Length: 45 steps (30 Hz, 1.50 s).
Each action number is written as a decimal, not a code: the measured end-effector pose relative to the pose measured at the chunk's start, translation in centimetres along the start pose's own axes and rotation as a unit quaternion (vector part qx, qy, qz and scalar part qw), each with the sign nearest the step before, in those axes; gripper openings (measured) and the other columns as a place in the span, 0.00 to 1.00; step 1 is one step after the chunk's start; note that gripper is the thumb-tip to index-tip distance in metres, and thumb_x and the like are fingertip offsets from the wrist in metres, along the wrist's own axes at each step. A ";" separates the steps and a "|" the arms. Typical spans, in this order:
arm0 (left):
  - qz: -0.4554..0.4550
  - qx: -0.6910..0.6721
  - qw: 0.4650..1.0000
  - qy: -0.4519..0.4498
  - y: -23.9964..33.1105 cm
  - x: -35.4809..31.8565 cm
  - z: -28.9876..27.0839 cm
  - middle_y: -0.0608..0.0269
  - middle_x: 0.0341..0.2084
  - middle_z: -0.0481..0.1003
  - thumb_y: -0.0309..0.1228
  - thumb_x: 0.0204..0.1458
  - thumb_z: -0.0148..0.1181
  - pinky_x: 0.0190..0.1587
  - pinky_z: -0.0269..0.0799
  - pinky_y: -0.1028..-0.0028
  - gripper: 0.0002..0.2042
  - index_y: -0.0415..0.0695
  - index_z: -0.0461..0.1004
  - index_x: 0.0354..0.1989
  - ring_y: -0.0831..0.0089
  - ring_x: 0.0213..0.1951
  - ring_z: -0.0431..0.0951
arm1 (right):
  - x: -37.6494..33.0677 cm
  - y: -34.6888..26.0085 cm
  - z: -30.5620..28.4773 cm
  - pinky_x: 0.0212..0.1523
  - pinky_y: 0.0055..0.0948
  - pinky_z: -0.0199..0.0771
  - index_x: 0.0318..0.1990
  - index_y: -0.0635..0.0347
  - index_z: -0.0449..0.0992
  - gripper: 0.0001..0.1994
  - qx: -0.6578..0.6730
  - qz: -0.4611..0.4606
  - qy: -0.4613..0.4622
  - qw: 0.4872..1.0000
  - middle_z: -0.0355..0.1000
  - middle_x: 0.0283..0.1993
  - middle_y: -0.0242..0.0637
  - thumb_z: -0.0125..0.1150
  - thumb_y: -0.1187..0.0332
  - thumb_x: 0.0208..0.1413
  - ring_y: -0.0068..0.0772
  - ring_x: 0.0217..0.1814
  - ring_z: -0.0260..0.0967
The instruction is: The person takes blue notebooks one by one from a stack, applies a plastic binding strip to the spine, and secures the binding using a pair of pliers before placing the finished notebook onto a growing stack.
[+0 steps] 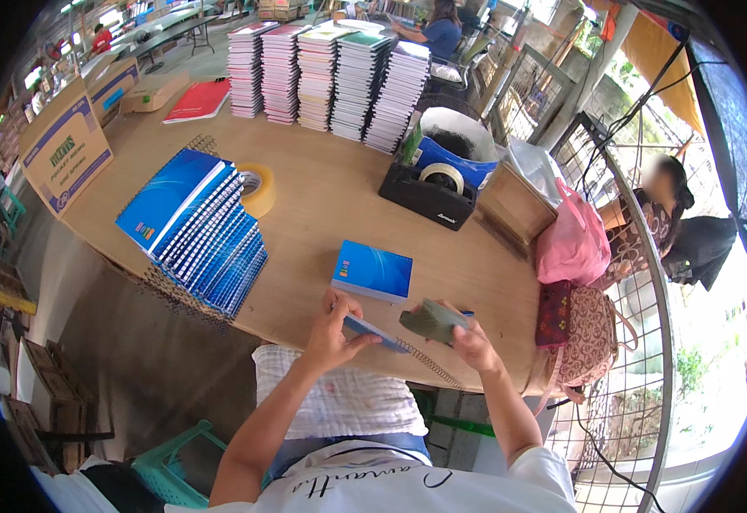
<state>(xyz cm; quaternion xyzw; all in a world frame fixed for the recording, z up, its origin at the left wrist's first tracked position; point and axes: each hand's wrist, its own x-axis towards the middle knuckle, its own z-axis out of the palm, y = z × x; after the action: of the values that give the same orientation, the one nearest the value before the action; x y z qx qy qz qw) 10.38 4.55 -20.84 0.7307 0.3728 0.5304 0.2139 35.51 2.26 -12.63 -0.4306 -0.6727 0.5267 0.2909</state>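
My left hand (pixel 337 335) is closed on a thin blue notebook (pixel 377 332), held edge-up at the table's near edge. A loose wire coil (pixel 429 363) runs from the notebook's right end down to the right; how far it is threaded in, I cannot tell. In my right hand (pixel 474 344) is a flat grey-green piece (pixel 433 321), its material unclear, gripped by its right side just above the coil. Just beyond both hands lies a short stack of blue-covered sheets (pixel 373 269).
Coil-bound blue notebooks (pixel 194 227) lean in a pile at left, beside a tape roll (pixel 258 190). Tall notebook stacks (pixel 339 81) stand at the back. A black tape dispenser (pixel 429 195), wooden box (pixel 514 209), and pink bag (pixel 574 235) line the right, near a wire grille (pixel 655 291).
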 end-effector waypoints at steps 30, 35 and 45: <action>-0.215 -0.391 0.892 -0.076 -1.4 -1.0 -0.4 0.66 0.39 0.68 0.15 0.47 0.63 0.52 0.69 0.72 0.24 0.46 0.59 0.50 0.75 0.44 0.71 | 1.5 -1.0 0.5 0.63 0.38 0.59 0.53 0.70 0.73 0.21 -0.160 -0.054 -0.094 0.981 0.65 0.62 0.48 0.57 0.65 0.56 0.45 0.64 0.61; -0.274 -0.395 0.874 -0.067 0.1 -0.5 -0.2 0.67 0.37 0.68 0.11 0.47 0.60 0.51 0.69 0.73 0.25 0.47 0.60 0.50 0.77 0.43 0.72 | 1.4 -0.6 0.3 0.63 0.38 0.59 0.54 0.66 0.74 0.20 -0.012 -0.014 -0.076 0.997 0.65 0.61 0.49 0.57 0.65 0.57 0.47 0.64 0.62; -0.210 -0.427 0.878 -0.040 -0.5 -1.1 0.8 0.62 0.38 0.72 0.14 0.47 0.63 0.40 0.73 0.77 0.29 0.49 0.58 0.56 0.78 0.40 0.73 | 2.6 1.8 -3.9 0.61 0.44 0.61 0.57 0.60 0.72 0.25 -0.374 -0.132 0.139 0.907 0.64 0.59 0.52 0.64 0.68 0.48 0.54 0.62 0.60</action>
<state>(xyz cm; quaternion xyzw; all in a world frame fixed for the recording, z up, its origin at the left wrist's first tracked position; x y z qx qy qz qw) 10.78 4.10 -22.13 0.4937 0.2456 0.5508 0.6266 38.14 6.48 -13.44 -0.4840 -0.8237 0.1280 0.2663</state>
